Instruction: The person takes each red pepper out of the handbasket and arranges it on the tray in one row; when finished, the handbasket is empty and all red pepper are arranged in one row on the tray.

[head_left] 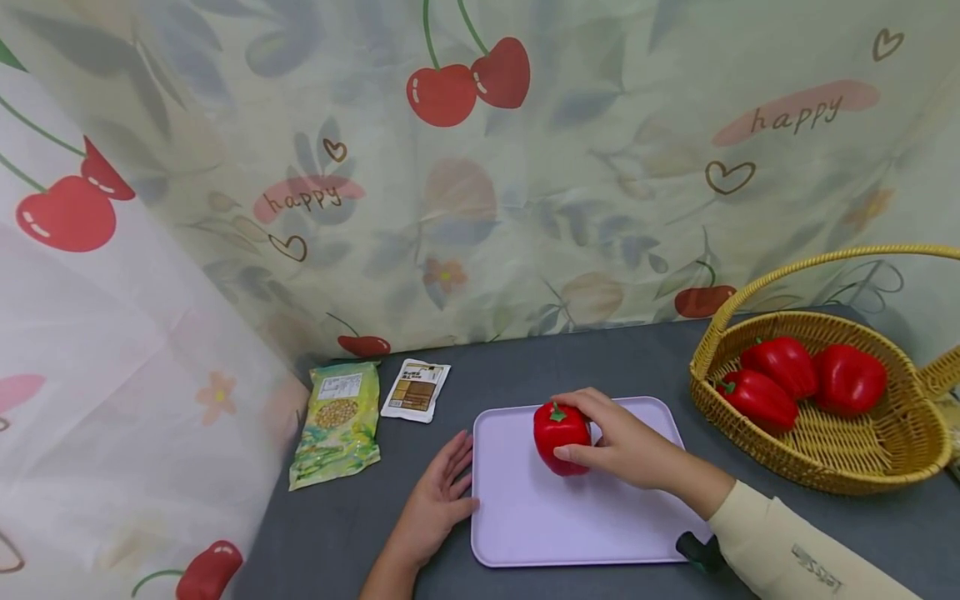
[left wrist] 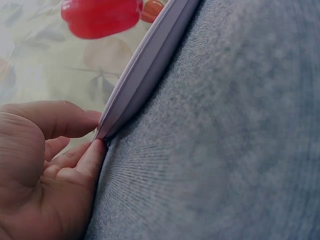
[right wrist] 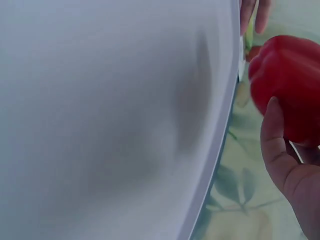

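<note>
Below and right of the frame's centre, the right hand [head_left: 626, 443] gripped the red pepper [head_left: 557, 443] over the tray [head_left: 555, 529]; the left hand [head_left: 433, 504], fingers loosely extended, touched the tray's edge. The glossy pepper seemed light, firm, slippery (best held by its sides).

we see a cherry-printed sheet [head_left: 525, 208] behind the grey table [head_left: 322, 529], and a whiter sheet [head_left: 127, 333] along its left edge.

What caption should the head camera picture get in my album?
A right hand holds a red pepper above a lilac tray.
</note>
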`<state>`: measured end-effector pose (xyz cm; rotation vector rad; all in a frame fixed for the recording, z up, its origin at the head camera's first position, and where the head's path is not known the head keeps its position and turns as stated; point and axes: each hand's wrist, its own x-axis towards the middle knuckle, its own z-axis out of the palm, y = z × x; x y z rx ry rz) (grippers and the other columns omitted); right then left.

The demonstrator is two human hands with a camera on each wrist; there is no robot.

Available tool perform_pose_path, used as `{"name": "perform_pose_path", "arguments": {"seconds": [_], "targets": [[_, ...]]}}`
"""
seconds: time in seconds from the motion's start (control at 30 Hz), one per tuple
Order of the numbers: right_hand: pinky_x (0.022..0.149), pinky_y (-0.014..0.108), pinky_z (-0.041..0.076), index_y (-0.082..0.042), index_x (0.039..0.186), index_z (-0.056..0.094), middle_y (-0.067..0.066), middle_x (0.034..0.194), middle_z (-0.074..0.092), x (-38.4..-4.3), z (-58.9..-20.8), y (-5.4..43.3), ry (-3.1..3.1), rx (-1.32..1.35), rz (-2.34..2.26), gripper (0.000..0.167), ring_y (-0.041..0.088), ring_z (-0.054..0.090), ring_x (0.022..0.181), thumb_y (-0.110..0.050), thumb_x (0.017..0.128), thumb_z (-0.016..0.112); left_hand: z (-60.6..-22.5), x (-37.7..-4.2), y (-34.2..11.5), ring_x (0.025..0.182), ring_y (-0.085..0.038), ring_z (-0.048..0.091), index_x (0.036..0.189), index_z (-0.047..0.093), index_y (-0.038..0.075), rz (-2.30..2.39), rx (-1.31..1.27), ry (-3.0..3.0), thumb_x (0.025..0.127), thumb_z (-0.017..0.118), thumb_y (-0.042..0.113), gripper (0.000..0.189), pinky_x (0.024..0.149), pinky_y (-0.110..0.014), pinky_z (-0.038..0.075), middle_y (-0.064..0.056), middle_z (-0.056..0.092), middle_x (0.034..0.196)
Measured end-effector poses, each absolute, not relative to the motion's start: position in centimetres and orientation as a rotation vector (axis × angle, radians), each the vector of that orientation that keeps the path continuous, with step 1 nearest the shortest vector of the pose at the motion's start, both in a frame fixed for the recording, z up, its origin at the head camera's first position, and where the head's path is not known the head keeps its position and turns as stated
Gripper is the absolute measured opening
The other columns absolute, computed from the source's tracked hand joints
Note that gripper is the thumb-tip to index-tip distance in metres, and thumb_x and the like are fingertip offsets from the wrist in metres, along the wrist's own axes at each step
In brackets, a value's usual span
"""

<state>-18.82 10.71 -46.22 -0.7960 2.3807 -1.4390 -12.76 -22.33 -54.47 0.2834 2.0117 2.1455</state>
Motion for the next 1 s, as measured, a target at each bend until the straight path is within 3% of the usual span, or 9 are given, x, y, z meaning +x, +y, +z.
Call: {"name": "perform_pose_path", "arguments": {"seconds": [0.27, 0.5, 1.0], "targets": [[0.088, 0.036, 0.064, -0.002, 0.155, 0.050, 0.013, 0.145, 0.054, -19.5, -46.5, 8.6, 2.382, -0.854, -1.428, 0.074, 0.036, 0.056, 0.132, -0.013, 0.092, 0.087, -54.2, -12.7, -22.2, 0.160, -0.042, 0.023, 0.170, 0.023, -0.004, 2.138, 0.267, 2.021, 0.081, 0.061, -0.028, 0.099, 0.125, -0.045, 0.031, -0.027, 0.026, 0.174], [0.095, 0.046, 0.063, -0.006, 0.153, 0.052, 0.010, 0.142, 0.055, -20.1, -47.4, 6.9, 2.433, -0.795, -1.374, 0.075, 0.035, 0.055, 0.134, -0.013, 0.089, 0.090, -54.2, -12.7, -22.2, 0.160, -0.044, 0.023, 0.170, 0.023, -0.005, 2.143, 0.274, 2.015, 0.082, 0.062, -0.028, 0.099, 0.123, -0.041, 0.035, -0.027, 0.026, 0.174], [0.106, 0.049, 0.056, -0.011, 0.157, 0.051, 0.008, 0.145, 0.054, -21.5, -49.1, 3.8, 2.450, -0.829, -1.431, 0.072, 0.030, 0.056, 0.134, -0.009, 0.094, 0.086, -54.5, -12.8, -22.2, 0.160, -0.042, 0.026, 0.169, 0.023, -0.005, 2.123, 0.231, 2.027, 0.084, 0.064, -0.025, 0.097, 0.121, -0.038, 0.037, -0.025, 0.027, 0.174]]}}
